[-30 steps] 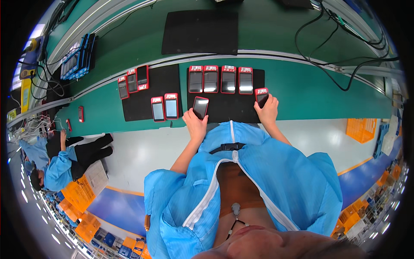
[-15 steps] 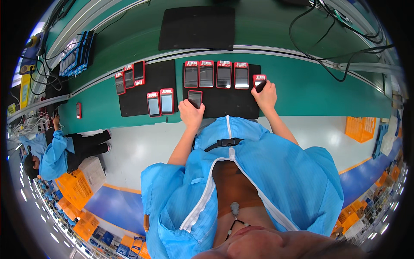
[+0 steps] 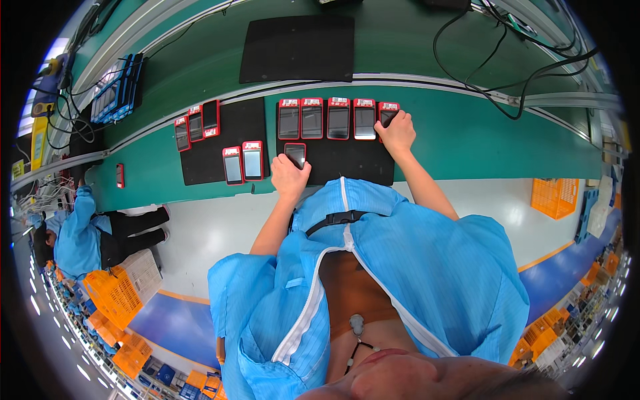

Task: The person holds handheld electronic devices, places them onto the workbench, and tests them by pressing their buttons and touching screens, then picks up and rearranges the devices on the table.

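Observation:
My left hand [image 3: 291, 177] is closed on the lower end of a red-framed handheld device [image 3: 295, 153] with a dark screen, low on the black mat [image 3: 347, 163]. At the right end of the mat's upper row, my right hand [image 3: 398, 135] grips another red-framed handheld device [image 3: 389, 107]; its fingers cover part of the screen. To the left of it, several like devices stand side by side in the row, among them a grey-screened device [image 3: 364, 121]. A second black mat [image 3: 207, 163] further left bears two lit devices, one being a pale-screened device [image 3: 253, 161], and three darker ones above, including a dark-screened device [image 3: 211, 118].
A lone red device [image 3: 120, 175] lies on the green table [image 3: 467, 150] at far left. Behind the metal rail are a black sheet [image 3: 297, 50] and hanging black cables [image 3: 480, 90]. A co-worker in blue [image 3: 83, 230] is at the left. An orange crate [image 3: 555, 198] stands at right.
My right hand has brought its device leftward, close against the end of the row. My left hand still holds its device in about the same place. The co-worker's posture has shifted.

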